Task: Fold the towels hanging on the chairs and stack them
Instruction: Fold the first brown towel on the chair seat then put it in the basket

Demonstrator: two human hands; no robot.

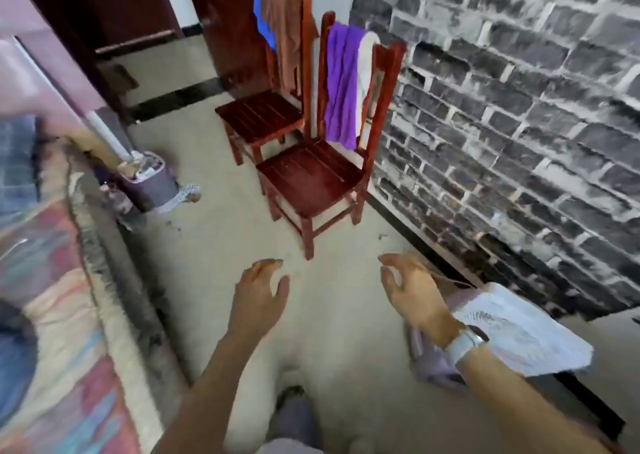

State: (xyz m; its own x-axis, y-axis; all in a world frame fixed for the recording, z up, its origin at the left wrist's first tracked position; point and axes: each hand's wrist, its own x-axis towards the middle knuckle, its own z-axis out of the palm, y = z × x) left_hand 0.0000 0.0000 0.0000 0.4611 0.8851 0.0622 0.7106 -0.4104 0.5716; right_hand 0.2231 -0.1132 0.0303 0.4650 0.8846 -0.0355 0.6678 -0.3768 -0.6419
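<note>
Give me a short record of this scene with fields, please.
near chair: purple towel and white towel hang on its back
far chair: blue towel and brown towel hang on its back
left hand: empty, fingers relaxed
right hand: empty, fingers loosely curled
folded cloth: lies at the right, by the brick wall

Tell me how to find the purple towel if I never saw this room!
Look along the grey brick wall to the two red wooden chairs. The nearer chair has the purple towel draped over its backrest, beside a white towel. The farther chair holds brown and blue ones instead.
</note>
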